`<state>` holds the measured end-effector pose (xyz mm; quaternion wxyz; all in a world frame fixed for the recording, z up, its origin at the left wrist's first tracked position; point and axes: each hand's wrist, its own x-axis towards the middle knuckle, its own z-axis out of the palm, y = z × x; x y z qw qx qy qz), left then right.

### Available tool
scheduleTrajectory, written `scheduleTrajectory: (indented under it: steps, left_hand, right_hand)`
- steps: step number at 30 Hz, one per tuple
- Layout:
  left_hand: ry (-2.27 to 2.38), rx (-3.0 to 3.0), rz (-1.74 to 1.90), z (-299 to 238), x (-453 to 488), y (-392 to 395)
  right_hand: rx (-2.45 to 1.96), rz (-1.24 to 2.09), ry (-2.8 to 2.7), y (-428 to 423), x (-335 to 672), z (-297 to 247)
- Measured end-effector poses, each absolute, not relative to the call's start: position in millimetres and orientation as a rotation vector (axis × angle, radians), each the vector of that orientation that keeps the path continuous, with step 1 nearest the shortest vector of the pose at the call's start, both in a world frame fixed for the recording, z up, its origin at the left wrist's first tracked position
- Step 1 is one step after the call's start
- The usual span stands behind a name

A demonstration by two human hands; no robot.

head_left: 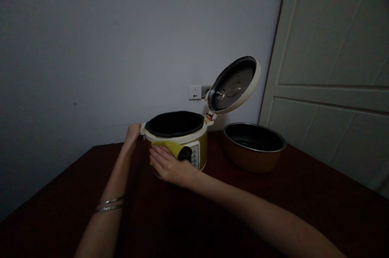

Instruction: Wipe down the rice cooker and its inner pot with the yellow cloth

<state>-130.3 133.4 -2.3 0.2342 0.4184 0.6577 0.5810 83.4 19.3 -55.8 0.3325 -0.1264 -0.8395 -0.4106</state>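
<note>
A cream and yellow-gold electric cooker stands on the dark red table, its round lid raised and tilted to the right. Its opening shows a black inside. My left hand is closed on the white side handle at the cooker's left. With fingers bent over it, my right hand presses a yellow cloth flat against the cooker's front, just left of the button panel. A dark patch shows at the cloth's right end. The palm side of the right hand is hidden.
To the right of the cooker sits a wide brown pot with a dark inside and shiny rim. Behind, a white wall carries a socket plate. A pale panelled door stands at the right. The table's left edge runs diagonally.
</note>
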Motion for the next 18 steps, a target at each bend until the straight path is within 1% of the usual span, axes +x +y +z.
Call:
scheduleTrajectory:
  steps: [3, 6, 10, 15, 18]
  left_hand:
    - [1.803, 1.2, 1.575, -3, -132, 133]
    - [1.816, 1.241, 1.55, -5, -136, 135]
    - [1.821, 1.313, 1.528, -9, -141, 137]
    - [1.852, 1.376, 1.544, -12, -143, 138]
    - [1.874, 1.409, 1.542, -11, -144, 137]
  right_hand:
    - [-0.296, -1.12, -2.205, 22, 69, -51]
    - [-0.218, -1.045, -2.229, 25, 81, -42]
    - [-0.14, -0.973, -2.126, 32, 126, -35]
    - [-0.133, -0.907, -2.115, 47, 185, -52]
    - [-0.189, -0.802, -2.144, 50, 205, -57]
